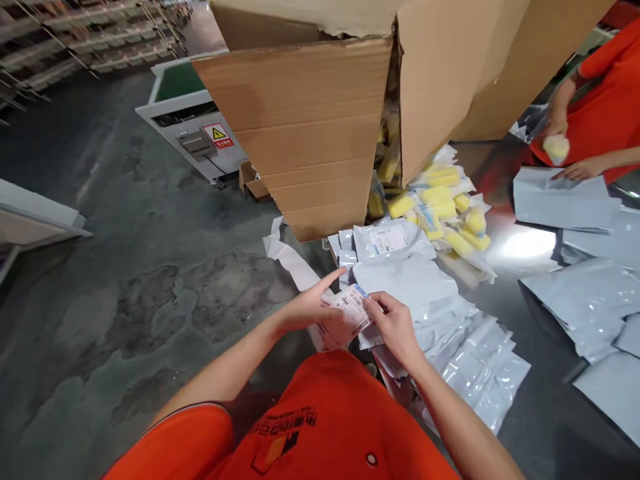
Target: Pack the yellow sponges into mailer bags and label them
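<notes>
My left hand (307, 308) holds a stack of printed shipping labels (345, 320) from below, its index finger stretched along the top. My right hand (393, 325) pinches the right edge of the top label with thumb and fingers. Both hands hover over a fanned pile of grey mailer bags (450, 333) on a dark table. A bagged parcel with a label (387, 239) lies just beyond the hands.
A big open cardboard box (320, 133) lies on its side, spilling yellow sponges in plastic wrap (443, 207). At the right a person in orange holds a yellow sponge (556, 148) over more grey bags (565, 200). A grey machine (200, 133) stands on the concrete floor at the left.
</notes>
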### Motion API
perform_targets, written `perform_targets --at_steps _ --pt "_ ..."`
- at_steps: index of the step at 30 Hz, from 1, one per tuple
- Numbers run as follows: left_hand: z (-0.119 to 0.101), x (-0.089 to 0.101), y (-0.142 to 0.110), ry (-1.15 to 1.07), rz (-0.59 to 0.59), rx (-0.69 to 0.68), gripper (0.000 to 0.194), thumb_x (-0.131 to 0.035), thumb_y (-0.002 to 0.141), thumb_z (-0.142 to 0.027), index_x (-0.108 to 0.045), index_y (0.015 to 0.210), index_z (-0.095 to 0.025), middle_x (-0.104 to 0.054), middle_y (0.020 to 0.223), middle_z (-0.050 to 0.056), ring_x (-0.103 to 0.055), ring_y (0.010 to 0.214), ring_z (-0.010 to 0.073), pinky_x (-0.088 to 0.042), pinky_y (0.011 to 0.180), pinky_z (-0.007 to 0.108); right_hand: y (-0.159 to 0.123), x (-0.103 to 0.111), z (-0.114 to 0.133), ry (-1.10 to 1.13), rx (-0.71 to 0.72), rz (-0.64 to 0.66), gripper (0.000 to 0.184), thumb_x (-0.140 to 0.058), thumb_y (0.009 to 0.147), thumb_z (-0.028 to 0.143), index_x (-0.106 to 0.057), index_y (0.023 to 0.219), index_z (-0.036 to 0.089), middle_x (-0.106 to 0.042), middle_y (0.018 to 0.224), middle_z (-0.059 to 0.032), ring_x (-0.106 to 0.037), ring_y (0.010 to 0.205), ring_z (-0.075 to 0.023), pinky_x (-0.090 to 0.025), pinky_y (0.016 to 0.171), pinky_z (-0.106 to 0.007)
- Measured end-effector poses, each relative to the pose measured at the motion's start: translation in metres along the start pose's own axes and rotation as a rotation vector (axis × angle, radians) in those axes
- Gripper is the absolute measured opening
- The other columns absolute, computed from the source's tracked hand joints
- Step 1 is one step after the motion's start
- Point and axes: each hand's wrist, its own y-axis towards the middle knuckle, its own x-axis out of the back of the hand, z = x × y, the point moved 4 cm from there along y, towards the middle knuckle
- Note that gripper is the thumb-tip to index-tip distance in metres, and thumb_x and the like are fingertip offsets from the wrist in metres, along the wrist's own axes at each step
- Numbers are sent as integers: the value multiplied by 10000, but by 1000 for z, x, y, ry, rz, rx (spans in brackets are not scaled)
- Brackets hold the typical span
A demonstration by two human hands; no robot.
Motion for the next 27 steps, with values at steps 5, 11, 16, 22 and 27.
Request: perform_targets --at_steps 5,11,16,22,27 --pt "3 -20 7 -43 10 -3 487 -829 656 -394 -701 1040 -124 -724 897 55 -662 819 218 -515 760 296 -12 -17 21 -125 157 -16 273 -542 922 370 -712 788 204 -693 727 -15 -605 662 -152 -447 637 -246" --pt "54 -34 -3 -110 227 158 388 -832 655 -414 -758 889 -113 -737 784 53 -650 706 193 -497 649 265 15 69 27 -289 244 -311 315 -561 906 448 -729 838 191 -701 767 -36 -611 708 -168 -465 706 -269" --pt "76 22 -9 -13 21 210 397 -841 596 -460 -780 775 -111 -739 711 60 -633 655 195 -481 612 264 68 156 -30 -381 -70 -628 421 -570 860 517 -708 985 140 -706 819 -58 -604 724 -198 -467 695 -298" --pt "73 60 -5 -173 -95 175 528 -869 546 -550 -751 846 -132 -771 827 91 -680 714 232 -534 633 295 73 102 -82 -1125 -400 -211 541 -592 917 524 -601 1320 162 -712 1086 -201 -646 1063 -344 -431 895 -442" --pt "52 44 -3 -260 31 180 552 -909 550 -493 -745 940 -138 -779 891 104 -686 738 227 -524 643 278 50 104 -75 -1247 -481 -265 1011 -604 897 603 -145 1591 28 -717 988 -263 -667 989 -400 -415 881 -513"
